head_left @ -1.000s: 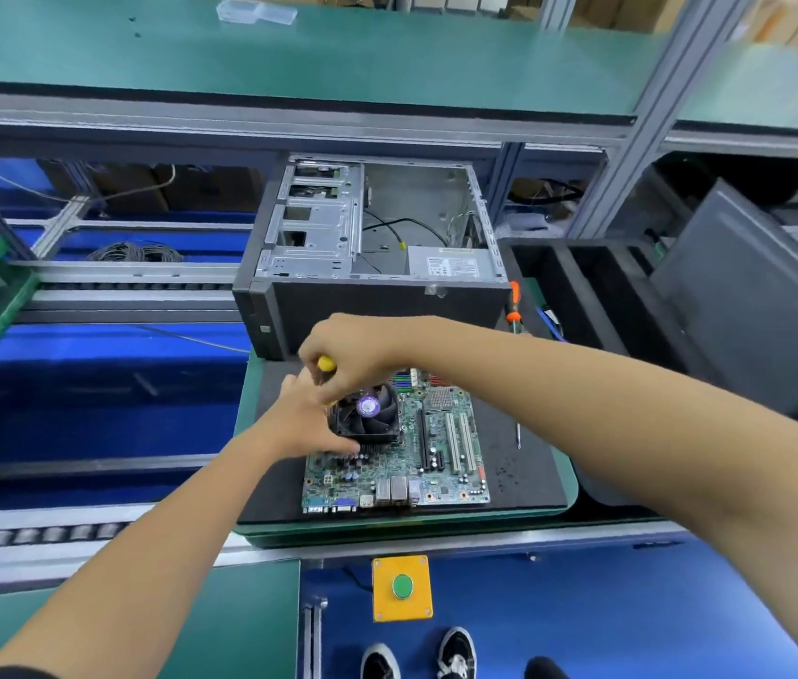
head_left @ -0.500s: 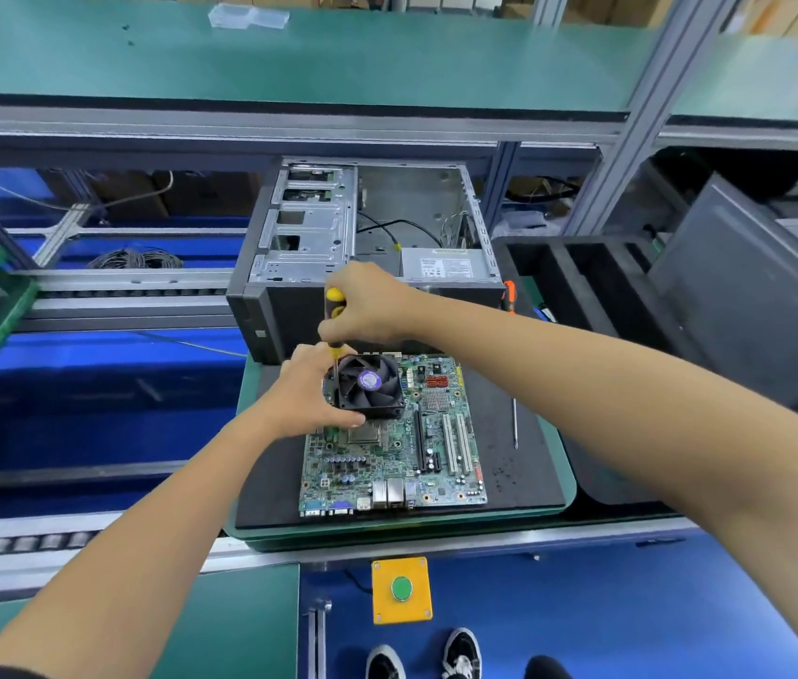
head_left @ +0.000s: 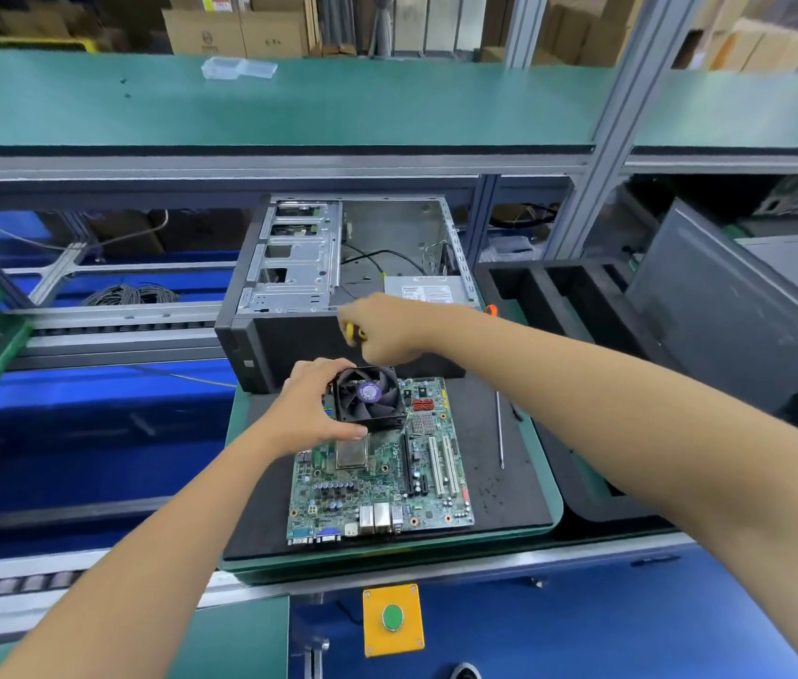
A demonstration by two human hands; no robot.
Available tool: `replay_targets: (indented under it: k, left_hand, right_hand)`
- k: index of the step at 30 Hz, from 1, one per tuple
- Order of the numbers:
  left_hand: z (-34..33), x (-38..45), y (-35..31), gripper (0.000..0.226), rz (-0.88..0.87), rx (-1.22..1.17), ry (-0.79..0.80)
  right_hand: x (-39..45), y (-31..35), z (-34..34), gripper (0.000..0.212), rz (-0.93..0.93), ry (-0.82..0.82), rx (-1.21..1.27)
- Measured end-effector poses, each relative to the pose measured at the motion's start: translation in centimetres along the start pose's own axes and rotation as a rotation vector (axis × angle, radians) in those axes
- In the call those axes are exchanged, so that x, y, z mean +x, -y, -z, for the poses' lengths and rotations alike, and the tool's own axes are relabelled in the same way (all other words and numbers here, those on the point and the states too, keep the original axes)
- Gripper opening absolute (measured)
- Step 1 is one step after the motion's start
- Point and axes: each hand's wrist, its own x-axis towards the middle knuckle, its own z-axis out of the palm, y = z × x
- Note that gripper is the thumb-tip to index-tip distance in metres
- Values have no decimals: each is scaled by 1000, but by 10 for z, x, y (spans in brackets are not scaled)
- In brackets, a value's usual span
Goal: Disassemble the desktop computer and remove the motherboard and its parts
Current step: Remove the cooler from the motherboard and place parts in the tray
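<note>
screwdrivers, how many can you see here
2: a yellow-and-black-handled screwdriver gripped in the right hand; an orange-handled long-shaft screwdriver lying on the black mat right of the motherboard. Others may be hidden.

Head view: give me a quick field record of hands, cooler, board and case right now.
left hand: grips the CPU cooler, lifted and tilted over the board
right hand: holds a yellow-handled screwdriver, raised above the cooler
CPU: exposed
motherboard: flat on the black mat
case: open, behind the mat

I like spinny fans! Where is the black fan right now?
In the head view, the black fan is in the left hand, lifted above the far end of the motherboard, just in front of the computer case.
</note>
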Motion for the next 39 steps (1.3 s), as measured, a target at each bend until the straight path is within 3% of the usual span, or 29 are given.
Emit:
replay_targets:
  k: [5, 7, 14, 21, 26, 39]
  left_hand:
    - [-5, 6, -10, 78, -30, -12, -8]
    - [-8, 11, -16, 77, -39, -3, 11]
    - [-29, 35, -54, 74, -88, -42, 32]
    - [-92, 75, -117, 73, -170, 66, 105]
    - [-135, 123, -178, 55, -264, 116, 76]
    - [-191, 235, -234, 83, -136, 386, 88]
  right_hand:
    - [-15, -20, -30, 90, -7, 232, -369]
    - [-21, -28, -36, 100, -17, 214, -407]
    - [-43, -68, -31, 89, -61, 131, -347]
    - [-92, -141, -26, 71, -165, 208, -328]
    - [-134, -214, -10, 71, -204, 186, -324]
    - [-152, -330, 13, 64, -355, 70, -280]
